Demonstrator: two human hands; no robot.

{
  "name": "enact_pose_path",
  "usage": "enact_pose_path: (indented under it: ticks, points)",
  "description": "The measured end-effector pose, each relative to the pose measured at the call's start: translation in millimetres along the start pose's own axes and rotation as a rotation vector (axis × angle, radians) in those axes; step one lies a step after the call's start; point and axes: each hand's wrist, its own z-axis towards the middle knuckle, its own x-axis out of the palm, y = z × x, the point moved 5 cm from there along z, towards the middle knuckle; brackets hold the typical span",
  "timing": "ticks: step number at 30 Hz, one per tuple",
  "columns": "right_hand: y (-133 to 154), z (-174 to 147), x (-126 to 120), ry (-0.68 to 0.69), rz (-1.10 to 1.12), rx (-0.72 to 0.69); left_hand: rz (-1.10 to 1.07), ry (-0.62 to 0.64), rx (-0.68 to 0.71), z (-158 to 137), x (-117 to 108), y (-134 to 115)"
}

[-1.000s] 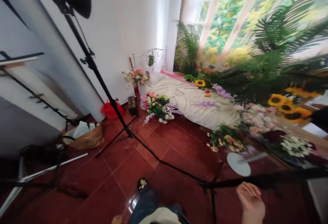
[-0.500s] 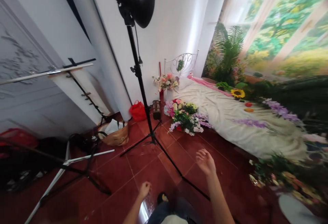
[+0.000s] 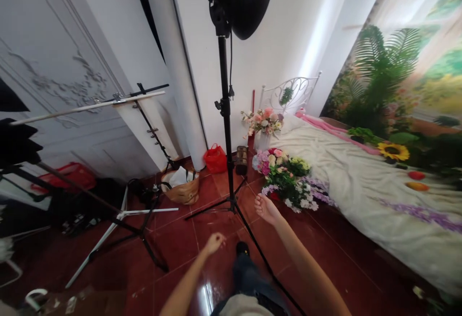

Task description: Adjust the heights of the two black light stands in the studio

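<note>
My left hand (image 3: pixel 215 243) is held over the floor, its fingers loosely bent, a small gap at the fingertips and nothing in it. On the other side of the light stand's front leg, my right hand (image 3: pixel 267 209) is raised with half-curled fingers, also holding nothing. Between and beyond the hands rises a black light stand (image 3: pixel 225 85), its legs spread on the floor; a black lamp head (image 3: pixel 249 0) sits on top, cut off by the frame's edge. A cord with a plug (image 3: pixel 231 93) hangs from the lamp. Neither hand touches the stand.
Flower bunches (image 3: pixel 288 176) lie on the tiles beside a bed (image 3: pixel 355 181) at the right. By the wall are a red bag (image 3: pixel 215 158) and a woven basket (image 3: pixel 186 191). More stands, one with white legs (image 3: pixel 97 246), occupy the left.
The view has turned left and moved closer to the light stand, which now appears larger and further right. My right hand has shifted left and up in the frame, nearer the stand's pole. Both hands stay empty.
</note>
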Motion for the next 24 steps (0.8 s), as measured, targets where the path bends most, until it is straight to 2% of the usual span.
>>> enact_pose_path:
  ticks: [1,3,6,9,12,14,16,20,24]
  points:
    - [12.8,20.7,-0.4,-0.016,-0.050,0.020,-0.007,-0.046,0.076,17.1,-21.6,-37.6]
    - [40.4,63.3,-0.1,-0.066,-0.166,0.046,0.030,-0.163,0.332,49.1,-62.7,-127.9]
    - [80.5,126.4,4.0,-0.165,-0.404,0.029,-0.026,-0.328,0.661,84.3,-108.7,-268.3]
    - [108.3,181.7,9.6,-0.293,-0.642,-0.014,-0.131,-0.523,0.879,96.9,-136.2,-387.1]
    - [121.3,224.7,15.3,-0.355,-0.757,-0.053,-0.102,-0.732,1.036,88.4,-147.1,-469.8]
    - [125.1,246.2,18.9,-0.337,-0.756,-0.052,-0.079,-0.775,1.089,82.1,-147.6,-504.4]
    - [128.1,261.9,21.7,-0.304,-0.733,-0.020,-0.085,-0.769,1.083,80.9,-147.4,-525.5]
    - [136.8,280.4,24.7,-0.275,-0.768,0.044,-0.199,-0.741,0.990,90.2,-150.0,-545.4]
    - [141.3,290.5,23.4,-0.311,-0.861,0.134,-0.404,-0.561,0.925,102.7,-145.2,-559.1]
